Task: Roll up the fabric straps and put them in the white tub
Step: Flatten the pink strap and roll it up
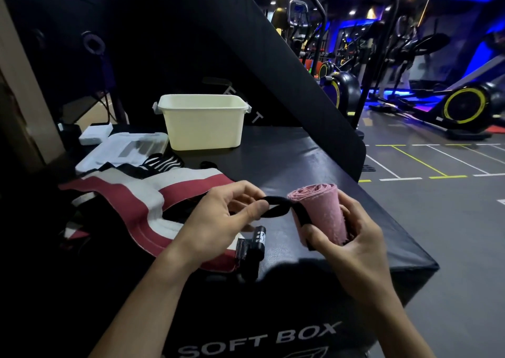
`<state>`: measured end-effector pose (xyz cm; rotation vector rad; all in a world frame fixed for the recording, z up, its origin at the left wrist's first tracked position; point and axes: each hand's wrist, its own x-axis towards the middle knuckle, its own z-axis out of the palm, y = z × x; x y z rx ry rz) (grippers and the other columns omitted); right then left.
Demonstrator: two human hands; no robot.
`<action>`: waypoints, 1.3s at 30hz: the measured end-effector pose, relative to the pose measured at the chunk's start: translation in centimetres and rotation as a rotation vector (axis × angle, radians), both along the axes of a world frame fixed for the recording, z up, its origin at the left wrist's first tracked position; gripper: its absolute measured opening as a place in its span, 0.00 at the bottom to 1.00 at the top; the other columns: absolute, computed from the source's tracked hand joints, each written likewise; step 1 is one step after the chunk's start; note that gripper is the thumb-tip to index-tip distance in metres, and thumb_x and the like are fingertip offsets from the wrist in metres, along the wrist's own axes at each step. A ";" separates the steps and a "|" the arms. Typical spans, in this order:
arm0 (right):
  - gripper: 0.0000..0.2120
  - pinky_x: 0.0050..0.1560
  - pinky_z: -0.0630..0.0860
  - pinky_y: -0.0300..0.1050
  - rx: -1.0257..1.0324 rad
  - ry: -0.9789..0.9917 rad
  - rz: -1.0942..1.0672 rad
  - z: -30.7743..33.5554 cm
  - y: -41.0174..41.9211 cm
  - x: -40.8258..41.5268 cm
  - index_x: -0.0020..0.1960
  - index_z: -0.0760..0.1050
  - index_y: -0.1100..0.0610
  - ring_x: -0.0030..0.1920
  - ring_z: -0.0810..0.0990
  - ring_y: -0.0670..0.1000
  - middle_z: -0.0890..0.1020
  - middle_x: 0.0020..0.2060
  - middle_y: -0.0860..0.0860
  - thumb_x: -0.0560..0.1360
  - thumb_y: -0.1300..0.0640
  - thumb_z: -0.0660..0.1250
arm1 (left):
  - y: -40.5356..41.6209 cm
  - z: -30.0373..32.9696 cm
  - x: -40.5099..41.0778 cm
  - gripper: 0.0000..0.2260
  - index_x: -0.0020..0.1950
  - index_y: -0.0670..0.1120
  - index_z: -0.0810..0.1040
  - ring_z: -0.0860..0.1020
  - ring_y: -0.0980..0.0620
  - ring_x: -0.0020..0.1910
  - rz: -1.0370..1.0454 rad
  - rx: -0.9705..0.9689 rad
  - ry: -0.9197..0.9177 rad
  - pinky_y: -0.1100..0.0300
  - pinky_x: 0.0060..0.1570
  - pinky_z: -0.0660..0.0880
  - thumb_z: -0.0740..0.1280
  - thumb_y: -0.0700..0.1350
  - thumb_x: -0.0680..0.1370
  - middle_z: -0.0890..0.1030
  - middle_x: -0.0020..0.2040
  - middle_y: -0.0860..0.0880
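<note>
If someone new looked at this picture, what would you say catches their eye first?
Probably the pink rolled strap, gripped in the right hand at the centre, with the left hand pinching its black loop. Next, the red and white straps sprawled unrolled on the left of the black soft box. Behind them stands the white tub, with glowing blue gym lighting far right.

I see the right hand [345, 237] gripping a rolled pink strap [322, 210], thumb pressing its black band [299, 215] against the roll. The left hand [226, 215] pinches the band's looped end. 1 red-and-white strap [136, 202] lies unrolled on the black soft box [314, 166], a striped one [161, 163] behind it, possibly more underneath. The white tub [203, 122] stands at the back.
</note>
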<state>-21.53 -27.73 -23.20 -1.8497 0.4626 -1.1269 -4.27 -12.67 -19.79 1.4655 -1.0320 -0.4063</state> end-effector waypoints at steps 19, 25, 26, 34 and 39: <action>0.33 0.46 0.80 0.41 0.319 -0.045 0.215 -0.3 -0.4 0.5 0.65 0.78 0.54 0.51 0.86 0.51 0.87 0.51 0.52 0.62 0.49 0.80 | -1.3 0.2 -0.6 0.09 0.52 0.45 0.81 0.74 0.58 0.28 -0.147 -0.163 0.834 0.70 0.22 0.64 0.71 0.39 0.72 0.80 0.37 0.48; 0.43 0.45 0.81 0.44 0.671 -0.158 0.546 -0.5 1.6 1.3 0.62 0.78 0.66 0.48 0.83 0.57 0.83 0.52 0.64 0.56 0.43 0.84 | -3.5 -1.1 -2.9 0.15 0.46 0.47 0.78 0.71 0.58 0.24 0.042 -0.176 0.724 0.67 0.20 0.60 0.79 0.44 0.65 0.78 0.33 0.51; 0.44 0.46 0.81 0.44 0.686 -0.161 0.573 -0.4 1.9 1.3 0.63 0.77 0.67 0.49 0.82 0.57 0.82 0.53 0.66 0.56 0.43 0.84 | -3.8 -1.3 -3.3 0.19 0.45 0.47 0.78 0.71 0.56 0.25 0.070 -0.186 0.687 0.65 0.23 0.63 0.81 0.48 0.59 0.79 0.33 0.50; 0.33 0.53 0.80 0.44 0.632 -0.055 0.734 0.8 1.7 0.3 0.66 0.78 0.61 0.57 0.82 0.56 0.81 0.61 0.64 0.65 0.47 0.76 | -4.5 -2.0 -3.5 0.13 0.44 0.45 0.77 0.74 0.53 0.31 0.135 -0.298 0.544 0.63 0.30 0.71 0.74 0.28 0.72 0.79 0.35 0.47; 0.22 0.56 0.79 0.43 0.485 -0.062 0.615 1.4 1.0 0.0 0.67 0.78 0.59 0.61 0.82 0.54 0.83 0.61 0.59 0.74 0.55 0.67 | -4.9 -1.6 -5.0 0.07 0.44 0.44 0.75 0.72 0.51 0.36 0.147 -0.449 0.609 0.61 0.37 0.69 0.68 0.36 0.68 0.75 0.37 0.46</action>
